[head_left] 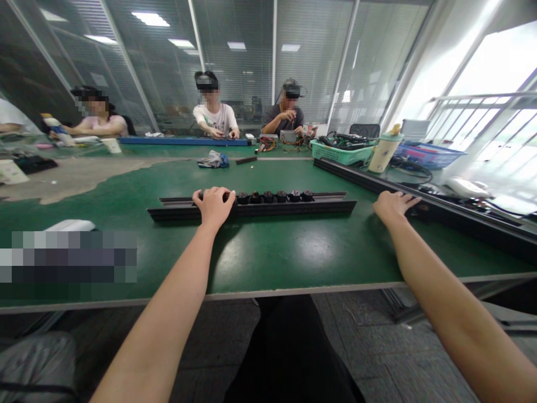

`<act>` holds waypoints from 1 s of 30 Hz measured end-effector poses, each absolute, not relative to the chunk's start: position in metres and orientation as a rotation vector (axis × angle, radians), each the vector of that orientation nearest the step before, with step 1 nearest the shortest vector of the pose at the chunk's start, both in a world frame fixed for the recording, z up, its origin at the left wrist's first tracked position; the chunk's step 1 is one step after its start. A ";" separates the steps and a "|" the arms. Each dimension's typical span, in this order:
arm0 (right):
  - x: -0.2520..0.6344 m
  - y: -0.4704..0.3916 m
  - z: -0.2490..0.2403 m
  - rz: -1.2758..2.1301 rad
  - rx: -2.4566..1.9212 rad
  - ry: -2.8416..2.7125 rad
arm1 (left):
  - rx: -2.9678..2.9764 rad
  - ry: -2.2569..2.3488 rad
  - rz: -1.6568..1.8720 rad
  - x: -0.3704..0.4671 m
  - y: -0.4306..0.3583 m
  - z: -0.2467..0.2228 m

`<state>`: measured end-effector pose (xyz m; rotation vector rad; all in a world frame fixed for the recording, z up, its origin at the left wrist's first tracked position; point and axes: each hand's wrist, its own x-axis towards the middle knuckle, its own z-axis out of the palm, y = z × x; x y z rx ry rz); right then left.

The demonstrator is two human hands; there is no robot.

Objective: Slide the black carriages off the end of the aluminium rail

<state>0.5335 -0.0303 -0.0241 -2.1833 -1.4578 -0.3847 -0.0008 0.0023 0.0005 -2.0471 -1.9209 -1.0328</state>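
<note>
A black channel-shaped rail [293,209] lies across the green table in front of me, with a row of small black cylindrical parts [268,197] standing in its trough. My left hand [216,202] is over the left end of that row, fingers curled down into the trough; what they grip is hidden behind the hand. Off to the right, my right hand [394,206] has its fingers stretched and apart. It reaches to the near side of a longer black rail [461,210], which runs diagonally along the table; whether the fingertips touch it I cannot tell.
A green basket of cables [342,152], a cream bottle [385,152] and a blue basket [432,155] stand at the back right. Beyond a crumpled cloth [213,160] and a short dark strip [246,160], several people work across the table. The table's front edge [293,291] is near me.
</note>
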 end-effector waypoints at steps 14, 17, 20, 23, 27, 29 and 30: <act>0.370 -0.025 -0.014 -0.210 -1.246 -2.126 | -2.044 -1.920 -1.035 0.000 0.000 0.002; 0.363 -0.014 -0.014 -0.127 -1.191 -2.155 | -2.040 -1.925 -1.036 0.000 -0.001 0.003; 0.363 -0.003 -0.013 -0.046 -1.197 -2.162 | -2.051 -1.919 -1.046 -0.001 -0.002 0.004; 0.362 0.001 -0.014 -0.027 -1.198 -2.156 | -2.051 -1.923 -1.044 -0.001 -0.002 0.004; 0.359 -0.001 -0.016 -0.052 -1.210 -2.141 | -2.052 -1.912 -1.055 -0.001 -0.001 0.003; 0.358 -0.003 -0.018 -0.059 -1.223 -2.132 | -2.053 -1.911 -1.060 -0.001 -0.001 0.003; 0.357 -0.003 -0.018 -0.062 -1.228 -2.127 | -2.052 -1.914 -1.059 -0.001 -0.001 0.003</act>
